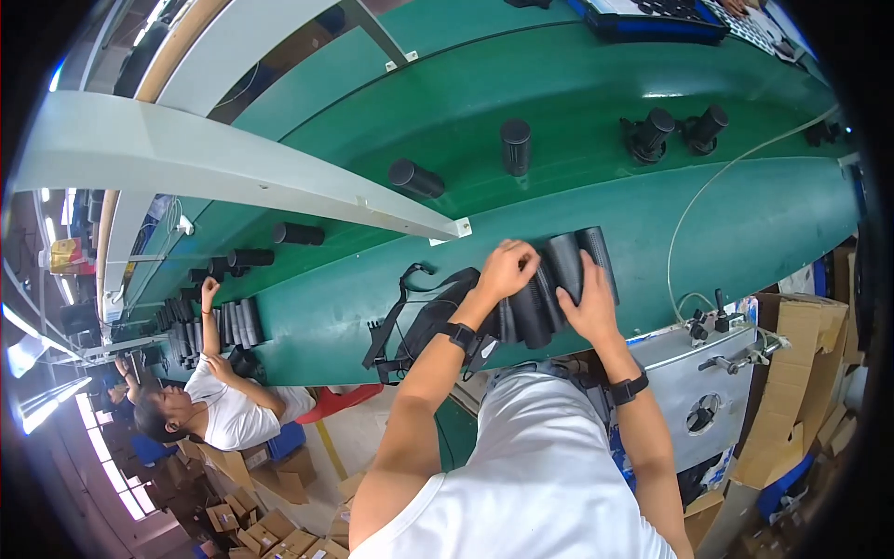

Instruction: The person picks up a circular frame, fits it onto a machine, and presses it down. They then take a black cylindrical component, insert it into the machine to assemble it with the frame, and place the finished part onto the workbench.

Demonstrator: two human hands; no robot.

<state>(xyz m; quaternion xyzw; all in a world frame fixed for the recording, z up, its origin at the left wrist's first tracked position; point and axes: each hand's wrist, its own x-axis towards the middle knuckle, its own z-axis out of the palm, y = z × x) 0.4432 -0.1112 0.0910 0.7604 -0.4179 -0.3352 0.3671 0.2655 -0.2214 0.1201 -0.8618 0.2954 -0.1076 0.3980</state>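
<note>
Several black textured cylinders (565, 264) lie side by side on the green table in front of me. My right hand (591, 303) grips one of them near the right of the row, thumb on one side and fingers on the other. My left hand (507, 270) is above the row's left end with its fingers curled together; whether anything small is in them is hidden. A black bag with straps (430, 328) lies on the table beside my left forearm.
On the green conveyor belt (577, 102) beyond the table stand more black cylinders (516, 146) and two black pieces with wider bases (652, 135). A white metal post (279, 172) slants in from the left. A co-worker (233, 405) reaches toward the belt at left. Cardboard boxes (792, 373) stand at right.
</note>
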